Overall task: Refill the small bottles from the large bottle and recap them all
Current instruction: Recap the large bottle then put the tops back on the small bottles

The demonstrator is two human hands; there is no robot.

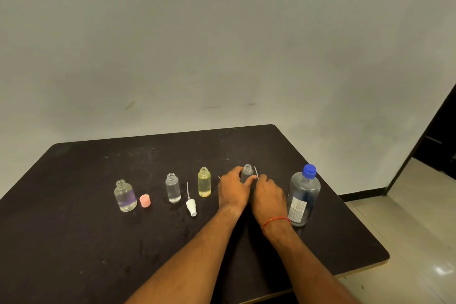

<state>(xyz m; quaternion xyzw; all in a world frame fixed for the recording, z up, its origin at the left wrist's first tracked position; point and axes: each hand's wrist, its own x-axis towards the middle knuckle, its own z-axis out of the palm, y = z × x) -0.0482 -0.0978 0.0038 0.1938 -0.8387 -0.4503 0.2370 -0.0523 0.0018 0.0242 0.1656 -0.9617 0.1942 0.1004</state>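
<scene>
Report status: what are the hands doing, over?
Left hand holds small bottle; right hand beside it, grip unclear. All four uncapped, big bottle capped. Sprayer, pink cap lie aside.

Black tabletop point(98, 242); blue cap point(309, 171) on the large bottle point(303, 195); pink cap point(144, 200); yellow bottle point(204, 182); white sprayer point(191, 207); red wrist thread point(275, 220).

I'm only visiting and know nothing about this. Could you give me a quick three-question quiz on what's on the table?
1. True or false: the large bottle has its blue cap on.
2. What does the left hand hold? A: the yellow bottle. B: the small bottle next to the large one. C: the white spray top.
3. Fill in: the pink cap lies beside the ____most small bottle.
Key: 1 true; 2 B; 3 left.
</scene>
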